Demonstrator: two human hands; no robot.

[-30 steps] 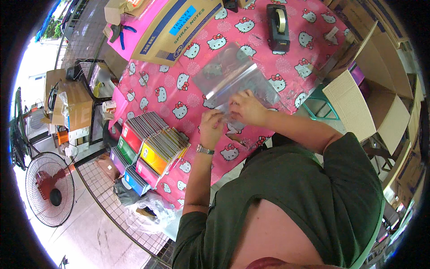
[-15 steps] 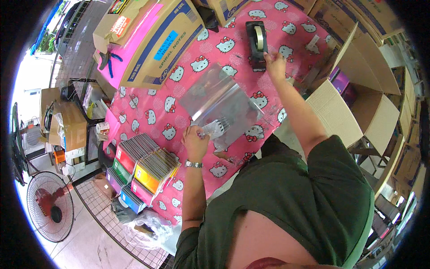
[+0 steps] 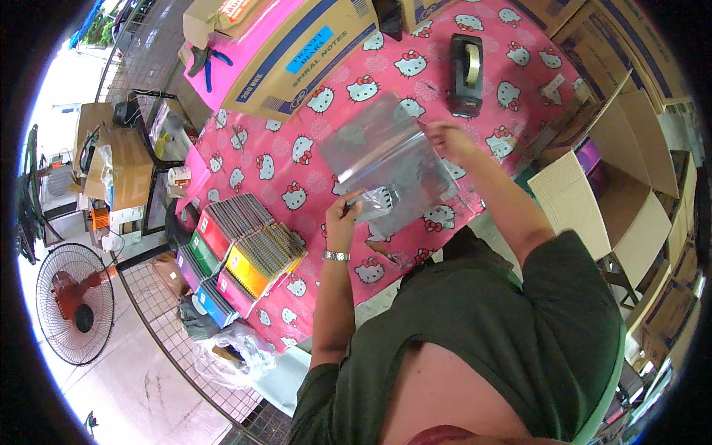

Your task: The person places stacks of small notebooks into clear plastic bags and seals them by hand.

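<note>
In my left hand (image 3: 342,221), a small clear plastic packet (image 3: 377,202) with black and white contents is gripped by its near end. It lies over a stack of flat clear plastic sleeves (image 3: 382,144). My right hand (image 3: 449,143) is closed in a pinch beside the sleeves' right edge; whatever its fingertips hold is too small to make out. Beyond that hand, a black tape dispenser (image 3: 457,95) with a roll of clear tape stands on the pink patterned tablecloth (image 3: 297,196).
Stacked spiral notebooks (image 3: 252,252) in several colours sit at the table's left edge. A large carton (image 3: 315,63) stands at the back left, with blue-handled pliers (image 3: 208,68) beside it. An open cardboard box (image 3: 571,204) is at the right. A fan (image 3: 76,304) stands at lower left.
My right hand has left the tape dispenser and come toward the plastic sleeves. My left hand still holds the packet. The whole view has shifted slightly.
</note>
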